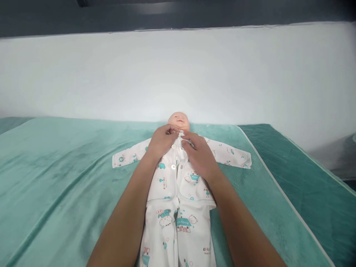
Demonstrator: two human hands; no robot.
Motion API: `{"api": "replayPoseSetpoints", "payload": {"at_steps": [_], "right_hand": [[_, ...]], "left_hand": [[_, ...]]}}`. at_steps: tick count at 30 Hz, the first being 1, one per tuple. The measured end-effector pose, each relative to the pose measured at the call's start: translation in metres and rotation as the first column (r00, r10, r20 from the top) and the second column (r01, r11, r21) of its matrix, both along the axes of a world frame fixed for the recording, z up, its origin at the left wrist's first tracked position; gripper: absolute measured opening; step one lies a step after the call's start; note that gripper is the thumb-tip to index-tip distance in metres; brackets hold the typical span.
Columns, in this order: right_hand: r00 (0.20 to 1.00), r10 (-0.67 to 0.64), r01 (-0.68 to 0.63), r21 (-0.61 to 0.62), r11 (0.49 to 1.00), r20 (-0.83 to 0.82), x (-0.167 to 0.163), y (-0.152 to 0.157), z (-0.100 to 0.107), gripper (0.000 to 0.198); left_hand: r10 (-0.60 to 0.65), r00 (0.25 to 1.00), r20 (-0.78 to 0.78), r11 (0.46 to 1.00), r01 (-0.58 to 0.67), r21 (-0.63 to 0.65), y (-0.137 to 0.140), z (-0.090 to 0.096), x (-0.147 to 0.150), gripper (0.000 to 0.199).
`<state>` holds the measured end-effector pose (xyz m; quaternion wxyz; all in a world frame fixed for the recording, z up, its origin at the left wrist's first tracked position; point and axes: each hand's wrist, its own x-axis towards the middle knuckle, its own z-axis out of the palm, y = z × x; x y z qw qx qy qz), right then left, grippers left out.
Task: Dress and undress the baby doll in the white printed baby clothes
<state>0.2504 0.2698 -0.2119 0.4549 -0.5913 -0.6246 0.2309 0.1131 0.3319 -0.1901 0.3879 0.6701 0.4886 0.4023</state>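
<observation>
A baby doll (178, 118) lies on its back, its head at the far end. It wears a white printed baby shirt (191, 187) with both sleeves spread out sideways, and matching trousers (164, 237). At the collar, my left hand (164, 139) pinches the shirt's edge from the left. My right hand (199, 150) grips the other side of the front opening, close to the top fastening. Two white buttons (174, 167) show lower on the left front edge. Whether the top one is fastened is hidden by my fingers.
A light green blanket (69, 178) with some creases spreads under the doll. Darker green quilted bedding (308, 174) shows along the right. Behind the doll's head rises a white wall (178, 74), with a dark band (194, 15) above it.
</observation>
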Motion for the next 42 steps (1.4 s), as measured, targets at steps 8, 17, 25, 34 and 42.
{"api": "replayPoseSetpoints", "payload": {"at_steps": [8,17,25,34,42], "right_hand": [[0.995,0.051,-0.053,0.012,0.999,0.085,0.002,-0.001,0.002,0.037],[0.988,0.151,-0.151,-0.032,0.988,-0.019,0.01,0.002,0.0,0.039],[0.909,-0.084,0.047,-0.099,0.994,-0.409,0.019,-0.003,0.015,0.028],[0.994,0.052,-0.046,0.066,0.997,-0.092,0.016,-0.006,0.017,0.028],[0.986,0.157,-0.161,0.09,0.983,0.048,0.013,-0.003,0.013,0.028]], "left_hand": [[-0.015,1.0,0.011,0.999,0.015,0.029,0.002,-0.002,-0.001,0.019],[-0.039,0.999,-0.002,0.999,0.039,0.017,-0.004,0.006,-0.002,0.02],[0.0,0.991,-0.134,0.992,0.017,0.124,-0.007,0.004,-0.005,0.026],[0.034,0.953,-0.302,0.976,0.034,0.214,-0.015,0.0,-0.007,0.037],[0.053,0.937,-0.345,0.961,0.045,0.272,-0.019,-0.01,-0.007,0.041]]}}
